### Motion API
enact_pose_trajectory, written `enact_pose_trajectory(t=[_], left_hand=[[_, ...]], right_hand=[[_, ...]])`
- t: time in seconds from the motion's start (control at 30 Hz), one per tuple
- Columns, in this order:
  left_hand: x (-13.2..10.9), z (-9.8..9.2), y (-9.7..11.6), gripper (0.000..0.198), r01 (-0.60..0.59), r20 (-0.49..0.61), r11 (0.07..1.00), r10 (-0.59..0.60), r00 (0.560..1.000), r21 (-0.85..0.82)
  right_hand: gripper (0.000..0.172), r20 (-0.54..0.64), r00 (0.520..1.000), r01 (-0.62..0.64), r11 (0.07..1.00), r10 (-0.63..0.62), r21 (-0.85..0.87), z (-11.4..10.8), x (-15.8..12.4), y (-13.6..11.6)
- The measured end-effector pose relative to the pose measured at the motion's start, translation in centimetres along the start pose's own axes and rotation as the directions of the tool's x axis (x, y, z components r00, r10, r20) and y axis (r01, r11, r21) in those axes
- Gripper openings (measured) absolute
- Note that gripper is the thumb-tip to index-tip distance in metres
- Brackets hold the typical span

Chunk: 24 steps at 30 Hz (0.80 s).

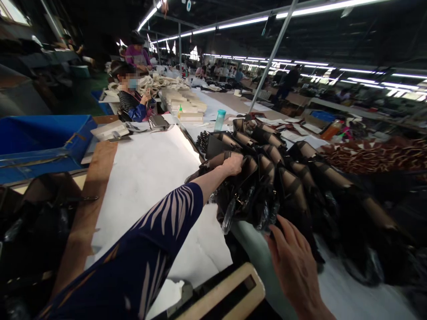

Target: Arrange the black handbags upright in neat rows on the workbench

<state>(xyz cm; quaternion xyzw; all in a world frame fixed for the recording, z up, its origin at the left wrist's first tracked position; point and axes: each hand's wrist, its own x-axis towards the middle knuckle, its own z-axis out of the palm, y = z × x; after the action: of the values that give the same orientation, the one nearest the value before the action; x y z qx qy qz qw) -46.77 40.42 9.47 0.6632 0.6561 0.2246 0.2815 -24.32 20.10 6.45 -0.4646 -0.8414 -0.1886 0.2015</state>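
Note:
Rows of black handbags (293, 186) with tan-brown upper edges stand packed together on the table, several with clear plastic wrap around their handles or hardware. My left hand (233, 164) reaches across, its fingers closed on the top edge of a black handbag (213, 163) at the near left of the rows. Lower down, my right hand (295, 262) is beside the front bags, fingers apart and extended. Its fingertips are close to a plastic-wrapped handle (267, 215); whether they touch it I cannot tell.
White paper (150, 164) covers the table to the left. A blue crate (43, 142) sits at far left, with dark bags below it. A teal-capped bottle (220, 120) stands behind the bags. A light-coloured slotted frame (230, 293) is near me. A masked co-worker (131, 95) sits beyond.

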Motion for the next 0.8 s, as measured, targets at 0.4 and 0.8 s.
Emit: enact_pose_trajectory(t=[0.4, 0.8], left_hand=[[0.2, -1.9, -0.4, 0.064, 0.106, -0.023, 0.984, -0.104, 0.994, 0.142], [-1.8, -2.6, -0.3, 0.062, 0.075, 0.077, 0.993, -0.082, 0.994, 0.095]], right_hand=[[0.033, 0.058, 0.993, -0.107, 0.982, 0.099, 0.158, -0.7, -6.7, -4.9], [0.042, 0.176, 0.934, -0.358, 0.821, 0.311, 0.446, 2.5, -6.7, -4.7]])
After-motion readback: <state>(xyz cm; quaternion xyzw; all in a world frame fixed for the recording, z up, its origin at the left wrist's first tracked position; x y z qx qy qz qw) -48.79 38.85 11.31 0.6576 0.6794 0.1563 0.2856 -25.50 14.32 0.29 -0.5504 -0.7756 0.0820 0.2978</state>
